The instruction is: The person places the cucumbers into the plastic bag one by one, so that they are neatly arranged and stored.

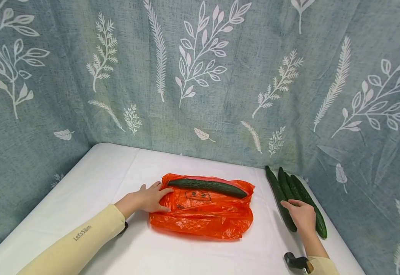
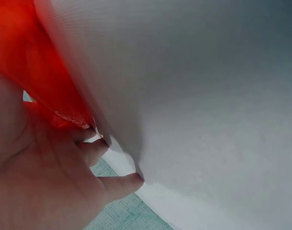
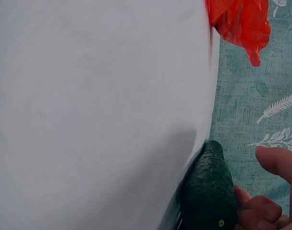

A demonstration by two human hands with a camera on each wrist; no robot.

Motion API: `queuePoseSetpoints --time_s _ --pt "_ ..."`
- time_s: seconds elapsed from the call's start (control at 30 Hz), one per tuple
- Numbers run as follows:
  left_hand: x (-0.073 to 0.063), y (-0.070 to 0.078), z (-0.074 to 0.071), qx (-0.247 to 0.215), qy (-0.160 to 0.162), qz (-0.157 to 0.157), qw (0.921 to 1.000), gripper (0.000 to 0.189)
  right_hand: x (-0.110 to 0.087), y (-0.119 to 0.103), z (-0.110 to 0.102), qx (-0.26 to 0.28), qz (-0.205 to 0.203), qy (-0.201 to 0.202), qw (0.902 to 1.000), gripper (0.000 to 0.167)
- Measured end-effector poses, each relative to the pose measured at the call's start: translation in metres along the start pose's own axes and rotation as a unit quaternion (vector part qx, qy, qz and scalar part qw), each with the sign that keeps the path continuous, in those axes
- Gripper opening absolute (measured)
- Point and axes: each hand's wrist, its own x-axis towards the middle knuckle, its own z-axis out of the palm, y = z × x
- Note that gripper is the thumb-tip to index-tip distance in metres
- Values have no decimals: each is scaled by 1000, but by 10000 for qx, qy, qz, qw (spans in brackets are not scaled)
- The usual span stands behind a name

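A red plastic bag (image 1: 200, 221) lies on the table with one dark green cucumber (image 1: 208, 186) showing along its upper opening. My left hand (image 1: 148, 198) rests at the bag's left edge with its fingers spread; in the left wrist view some fingertips touch the white cloth beside the red plastic (image 2: 36, 57). Several more cucumbers (image 1: 276, 191) lie side by side on the right. Over them is my right hand (image 1: 302, 217). In the right wrist view its thumb (image 3: 280, 163) stands apart from the nearest cucumber (image 3: 208, 191), and the other fingers are partly hidden behind it.
A white cloth (image 1: 124, 168) covers the table. Blue-green curtains (image 1: 220, 126) with white leaf prints hang behind it and at both sides. The right-hand cucumbers lie close to the table's right edge. A black wrist-worn device (image 1: 294, 261) is at my right wrist.
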Motion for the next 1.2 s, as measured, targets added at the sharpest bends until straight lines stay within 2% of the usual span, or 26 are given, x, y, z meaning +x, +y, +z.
queuePoseSetpoints --time_s 0.43,0.63,0.87,1.07,1.2 --pt "2 -4 2 56 -79 -46 9999 79 4 5 -1 -95 277 -482 9984 62" --pt "1 -3 2 13 -80 -42 10000 81 3 5 -4 -183 244 -663 9973 62" --pt "0 -4 1 72 -41 -38 10000 82 6 3 -6 -372 41 -1055 9937 68" --pt "0 -4 1 49 -69 -6 10000 82 4 9 -4 37 -56 -1035 9946 64" --pt "0 -2 0 89 -8 38 10000 82 5 11 -4 331 87 -1052 9939 71"
